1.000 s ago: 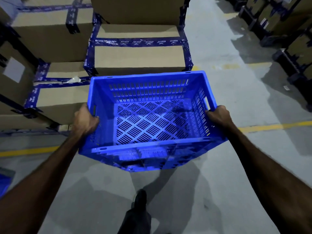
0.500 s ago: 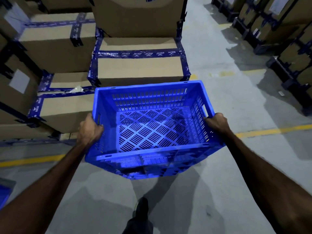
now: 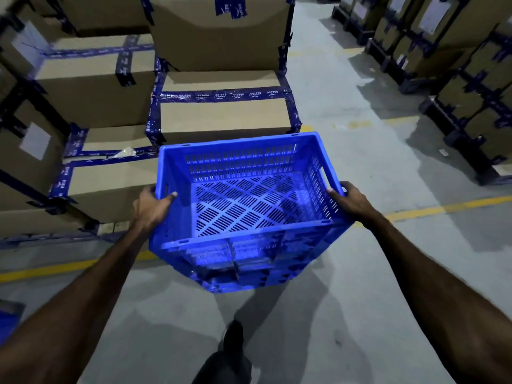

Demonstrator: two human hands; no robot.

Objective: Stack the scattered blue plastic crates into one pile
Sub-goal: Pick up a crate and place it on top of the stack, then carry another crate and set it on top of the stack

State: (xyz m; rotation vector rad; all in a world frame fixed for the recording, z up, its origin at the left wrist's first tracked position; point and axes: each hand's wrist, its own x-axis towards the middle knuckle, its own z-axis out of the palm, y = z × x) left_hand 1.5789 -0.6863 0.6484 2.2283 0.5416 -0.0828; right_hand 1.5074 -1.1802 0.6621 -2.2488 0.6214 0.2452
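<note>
Head view: grey concrete floor [image 3: 346,167] underfoot, crossed by a yellow painted line [image 3: 443,209] from left to right. Brown cardboard boxes [image 3: 221,117] bound with blue tape stacked ahead and to the left; more boxes [image 3: 471,87] on dark pallets along the right side. Held above the floor in mid-frame, a blue plastic crate [image 3: 243,206], empty, upright, with slotted walls and a perforated base, its far rim close in front of the nearest box. Gripped at both short ends: left hand [image 3: 149,209] curled round the left rim, thumb hooked over the inside wall; right hand [image 3: 352,200] clamped on the right rim beside the handle slot, fingers wrapped under the edge. Both forearms stretched forward from the lower corners. Below the crate, a dark shoe [image 3: 232,336] planted on the floor. At the far left edge, a sliver of another blue object [image 3: 8,320], too cut off to identify.
</note>
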